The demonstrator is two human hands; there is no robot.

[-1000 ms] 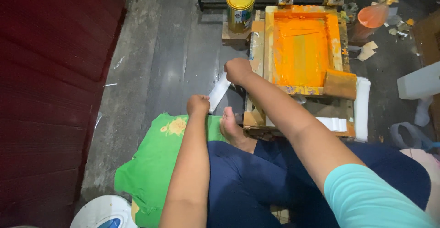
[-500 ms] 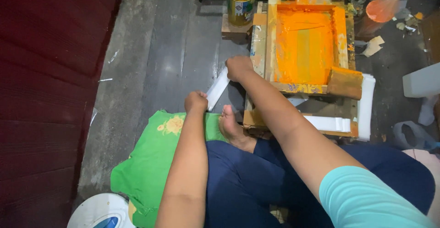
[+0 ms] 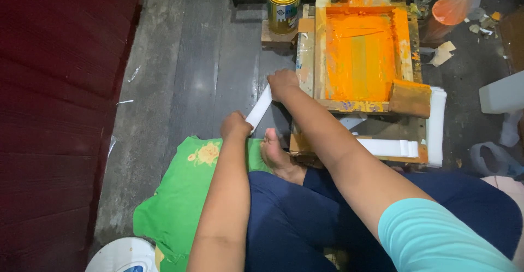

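Both of my hands hold one white strip (image 3: 258, 108) stretched between them above the grey floor. My left hand (image 3: 236, 125) grips its near end, just above a green cloth (image 3: 180, 195). My right hand (image 3: 283, 83) grips its far end, beside the left rail of a wooden screen-printing frame (image 3: 320, 48) coated in orange ink. An ink-smeared squeegee block (image 3: 409, 98) rests on the frame's near right corner. My bare foot (image 3: 275, 154) lies between my arms.
A yellow-lidded paint can (image 3: 283, 3) stands on a wooden block behind the frame. White strips (image 3: 390, 147) are stacked under and right of the frame. An orange plastic bag (image 3: 452, 10) and scraps lie far right. A dark red wall (image 3: 54, 86) runs along the left.
The view has shifted slightly, so the frame and can sit higher in the picture. My hands keep their hold on the white strip, which stays stretched between them.
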